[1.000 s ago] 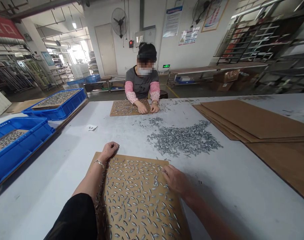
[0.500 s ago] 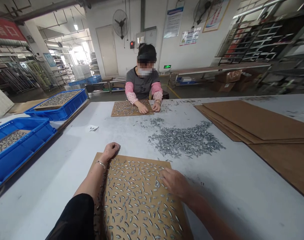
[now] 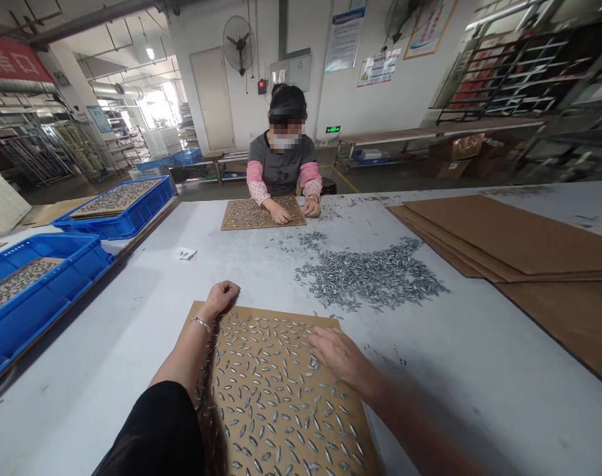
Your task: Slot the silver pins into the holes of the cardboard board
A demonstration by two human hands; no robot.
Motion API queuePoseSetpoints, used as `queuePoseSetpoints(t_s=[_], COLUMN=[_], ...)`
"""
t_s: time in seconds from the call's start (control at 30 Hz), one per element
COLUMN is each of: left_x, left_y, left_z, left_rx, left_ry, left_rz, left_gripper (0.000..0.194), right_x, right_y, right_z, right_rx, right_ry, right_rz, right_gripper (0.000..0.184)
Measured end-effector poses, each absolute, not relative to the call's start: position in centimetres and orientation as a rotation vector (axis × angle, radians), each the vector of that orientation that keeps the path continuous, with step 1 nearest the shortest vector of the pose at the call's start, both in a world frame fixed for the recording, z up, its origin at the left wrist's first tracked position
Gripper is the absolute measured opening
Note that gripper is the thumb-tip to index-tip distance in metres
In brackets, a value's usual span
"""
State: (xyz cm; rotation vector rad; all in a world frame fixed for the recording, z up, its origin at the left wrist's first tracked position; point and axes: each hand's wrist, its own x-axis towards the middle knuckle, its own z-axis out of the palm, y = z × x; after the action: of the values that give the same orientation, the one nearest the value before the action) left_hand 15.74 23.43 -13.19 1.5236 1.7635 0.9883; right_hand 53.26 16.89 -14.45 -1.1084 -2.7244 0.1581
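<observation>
A brown cardboard sheet (image 3: 275, 377) lies in front of me, covered with many small spindle-shaped metal pieces spread apart in rough rows. By its far left corner rests my left hand (image 3: 222, 297), fingers curled in; whatever they may hold is hidden. Over the sheet's far right part is my right hand (image 3: 338, 357), fingers bent down and pressed together at the metal pieces. Its fingertips are partly hidden, so I cannot make out what is in them. Beyond the sheet, a loose heap of the same metal pieces (image 3: 375, 272) spreads on the white table (image 3: 147, 297).
Across the table a co-worker (image 3: 283, 155) bends over another cardboard sheet with pieces (image 3: 231, 223). Stacked brown sheets (image 3: 519, 238) lie at the right. Blue crates (image 3: 90, 264) holding filled sheets stand at the left. A white scrap (image 3: 186, 254) lies on the table.
My right hand has shifted slightly left over the cardboard sheet. My left hand stays at the far left corner. The co-worker's head has moved a little.
</observation>
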Motion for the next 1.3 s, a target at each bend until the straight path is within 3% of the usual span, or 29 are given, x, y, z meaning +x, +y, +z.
queuePoseSetpoints(t_s=[0.27,0.43,0.73,0.97,1.3], left_x=[15.7,15.8,16.0,16.0,15.8], left_y=[23.4,23.3,23.1,23.2,23.2], left_z=[-13.2,-13.1,-12.6,-12.6,-12.5], left_rx=[1.507,1.502,1.503,1.495,1.501], left_ry=[1.75,1.754,1.755,1.754,1.763], left_rz=[0.996,1.002,0.995,1.008,0.972], left_gripper=[0.042,0.041,0.039,0.044,0.046], right_x=[54.5,53.8,56.2,57.9,56.9], right_y=[15.8,14.9,16.3,16.9,17.4], right_z=[-14.4,-14.2,-12.9,-12.5,-13.9], right_rx=[-1.2,-1.278,-1.462,-1.511,-1.545], right_ry=[-2.583,-2.581,-2.408,-2.406,-2.428], right_rz=[0.437,0.383,0.569,0.649,0.537], right_gripper=[0.027,0.03,0.017,0.02,0.026])
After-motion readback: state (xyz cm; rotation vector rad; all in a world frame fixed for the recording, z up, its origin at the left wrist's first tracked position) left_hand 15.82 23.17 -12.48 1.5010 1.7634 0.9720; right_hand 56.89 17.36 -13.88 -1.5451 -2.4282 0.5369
